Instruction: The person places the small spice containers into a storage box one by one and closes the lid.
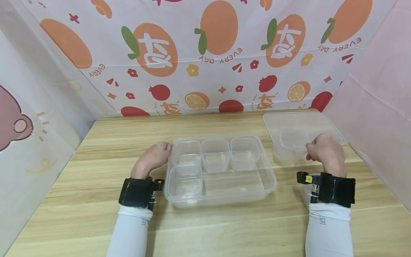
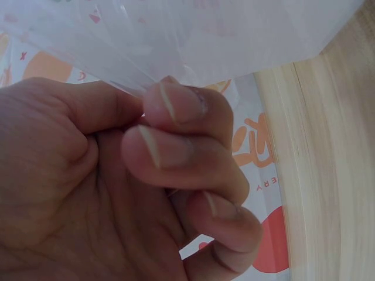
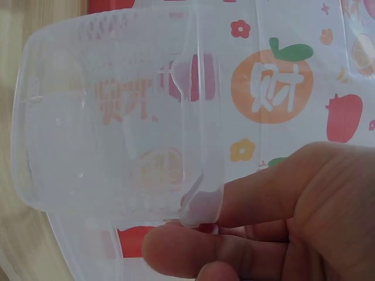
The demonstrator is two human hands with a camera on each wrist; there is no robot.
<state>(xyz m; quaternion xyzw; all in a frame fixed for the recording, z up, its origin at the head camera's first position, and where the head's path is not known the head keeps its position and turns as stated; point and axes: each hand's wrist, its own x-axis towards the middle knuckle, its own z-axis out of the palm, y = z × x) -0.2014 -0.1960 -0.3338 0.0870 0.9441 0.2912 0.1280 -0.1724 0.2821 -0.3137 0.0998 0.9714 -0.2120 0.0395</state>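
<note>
A large clear plastic container [image 1: 221,200] stands on the table, with several small clear tubs inside, three along its back row and a front-left tub [image 1: 185,181]. My left hand [image 1: 153,159] pinches the container's left rim between thumb and curled fingers, as the left wrist view shows up close. To the right of the container, my right hand [image 1: 328,150] pinches one rim corner of another small clear tub [image 3: 117,117] between thumb and index finger. In the head view that tub [image 1: 285,152] appears just left of the hand, in front of the flat lid.
A large clear lid [image 1: 298,119] lies at the table's back right. Some translucent thing [image 1: 304,192] is partly hidden beneath the right wrist. The wooden table [image 1: 106,171] ends at a printed cloth backdrop [image 1: 221,85]; pale cloths hang on both sides.
</note>
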